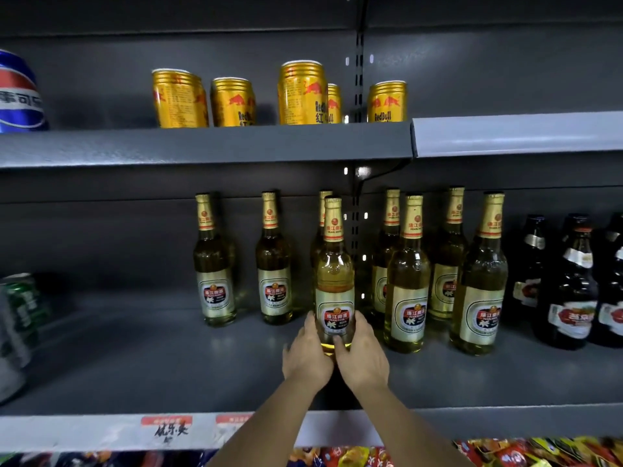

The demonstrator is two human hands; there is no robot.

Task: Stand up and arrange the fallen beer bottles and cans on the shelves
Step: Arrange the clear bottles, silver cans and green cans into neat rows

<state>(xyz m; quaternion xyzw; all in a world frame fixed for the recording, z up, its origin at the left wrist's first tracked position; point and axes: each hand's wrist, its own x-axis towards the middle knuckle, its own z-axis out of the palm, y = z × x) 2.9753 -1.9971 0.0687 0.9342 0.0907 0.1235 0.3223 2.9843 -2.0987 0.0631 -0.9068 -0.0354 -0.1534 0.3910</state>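
i see my left hand (307,357) and right hand (362,360) both clasping the base of an upright beer bottle (334,281) on the lower shelf (135,358).

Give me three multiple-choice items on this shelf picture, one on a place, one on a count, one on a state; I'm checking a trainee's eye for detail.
1. Where do the gold cans stand?
A. upper shelf
B. bottom shelf
C. floor

2. How many gold cans show?
A. two
B. five
C. nine

3. How is the held bottle?
A. lying flat
B. upside down
C. upright

Answers:
1 A: they stand on the upper shelf, above the beer bottles.
2 B: five show, one partly hidden behind another.
3 C: its cap points up while the left hand and right hand hold its base.
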